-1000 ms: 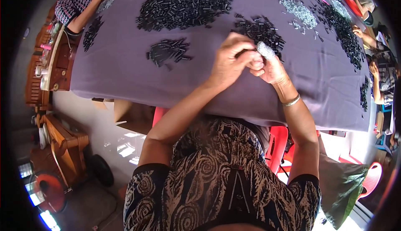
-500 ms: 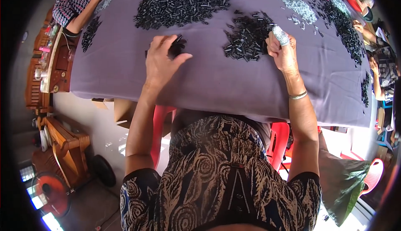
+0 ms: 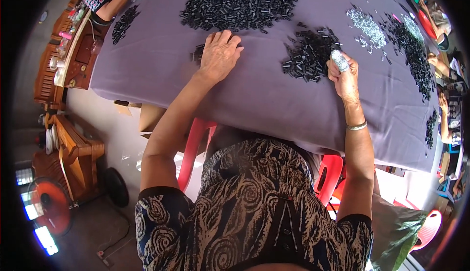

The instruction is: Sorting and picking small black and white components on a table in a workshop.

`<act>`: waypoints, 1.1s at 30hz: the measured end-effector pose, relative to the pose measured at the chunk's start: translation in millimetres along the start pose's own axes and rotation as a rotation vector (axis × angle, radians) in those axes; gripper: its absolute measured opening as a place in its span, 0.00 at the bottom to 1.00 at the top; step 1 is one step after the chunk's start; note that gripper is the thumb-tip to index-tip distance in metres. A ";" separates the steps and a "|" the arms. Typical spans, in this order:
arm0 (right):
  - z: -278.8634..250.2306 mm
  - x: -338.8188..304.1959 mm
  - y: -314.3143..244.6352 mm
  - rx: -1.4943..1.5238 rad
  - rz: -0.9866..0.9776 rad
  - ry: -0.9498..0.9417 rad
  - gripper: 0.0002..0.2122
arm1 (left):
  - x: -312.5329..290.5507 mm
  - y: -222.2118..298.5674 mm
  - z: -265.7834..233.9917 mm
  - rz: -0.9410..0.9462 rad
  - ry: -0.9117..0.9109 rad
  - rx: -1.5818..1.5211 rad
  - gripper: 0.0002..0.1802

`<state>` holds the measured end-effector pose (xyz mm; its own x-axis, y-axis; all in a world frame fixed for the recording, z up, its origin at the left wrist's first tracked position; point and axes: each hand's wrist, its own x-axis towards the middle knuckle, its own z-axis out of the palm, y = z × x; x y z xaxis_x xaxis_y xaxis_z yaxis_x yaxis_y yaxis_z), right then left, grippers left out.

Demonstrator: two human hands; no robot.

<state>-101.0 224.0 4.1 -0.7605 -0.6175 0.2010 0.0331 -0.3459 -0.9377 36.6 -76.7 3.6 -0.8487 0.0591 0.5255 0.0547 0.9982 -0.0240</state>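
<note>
My left hand [image 3: 220, 58] is palm down at the near edge of a large heap of small black tube-like pieces [image 3: 240, 1], its fingers bent and slightly apart. What lies beneath its fingertips is hidden. A few black pieces [image 3: 198, 54] lie on the cloth beside it, partly covered by the hand. My right hand [image 3: 346, 77] is closed beside a smaller pile of black pieces [image 3: 309, 56]. Its thumb has a silvery wrap [image 3: 340, 60] and presses on the curled fingers. Anything inside that grip cannot be made out.
A purple-grey cloth [image 3: 264, 97] covers the table. Small clear or silvery pieces [image 3: 367, 28] lie to the right, near a long strip of black ones [image 3: 416, 63]. Other people's arms [image 3: 120, 1] reach in at the left and right edges. A red chair [image 3: 193, 148] stands below.
My left hand has turned palm down and moved right, toward the large heap; its thumb was spread wide before. My right hand remains closed beside the smaller pile. The view has shifted slightly.
</note>
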 end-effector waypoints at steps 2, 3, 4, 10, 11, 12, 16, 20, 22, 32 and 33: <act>-1.3 -0.2 0.5 0.004 0.007 -0.003 0.08 | -2.1 -3.1 1.6 -0.040 0.017 0.013 0.08; -0.5 -0.6 0.8 0.005 0.016 0.004 0.07 | -3.6 -4.6 1.7 -0.075 0.030 0.021 0.07; 4.2 -1.7 -1.9 -0.002 0.024 0.037 0.07 | -5.7 -6.3 2.1 -0.112 0.041 0.027 0.06; 9.3 -2.9 -7.4 -0.071 0.054 0.012 0.16 | -16.3 -10.2 -2.1 -0.237 0.059 0.007 0.05; 10.9 -3.7 -7.4 -0.072 0.055 0.011 0.16 | -19.6 -10.0 -2.8 -0.242 0.077 0.018 0.05; 10.2 -3.1 -7.1 -0.073 0.057 0.010 0.16 | -23.6 -10.4 -5.6 -0.251 0.078 0.025 0.05; 3.9 -2.9 -1.2 0.005 0.008 -0.020 0.08 | -39.3 -12.6 -16.1 -0.324 0.080 0.041 0.06; 7.3 -3.5 -2.7 -0.048 0.048 -0.021 0.11 | -61.5 -26.0 -26.9 -0.361 0.084 0.057 0.06; 6.5 -2.8 -1.2 -0.050 0.048 -0.021 0.11 | -71.5 -33.3 -33.9 -0.348 0.134 0.054 0.06; -6.3 0.0 6.7 -0.011 0.008 -0.050 0.09 | -137.1 -79.7 -72.5 -0.470 0.126 0.080 0.04; -4.6 -0.1 5.4 -0.014 0.002 -0.075 0.10 | -144.6 -83.1 -75.8 -0.494 0.119 0.085 0.04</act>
<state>-103.8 225.4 -2.3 -0.7096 -0.6696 0.2191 0.0254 -0.3352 -0.9418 194.7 -168.8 -6.0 -0.6964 -0.4165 0.5844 -0.3849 0.9041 0.1856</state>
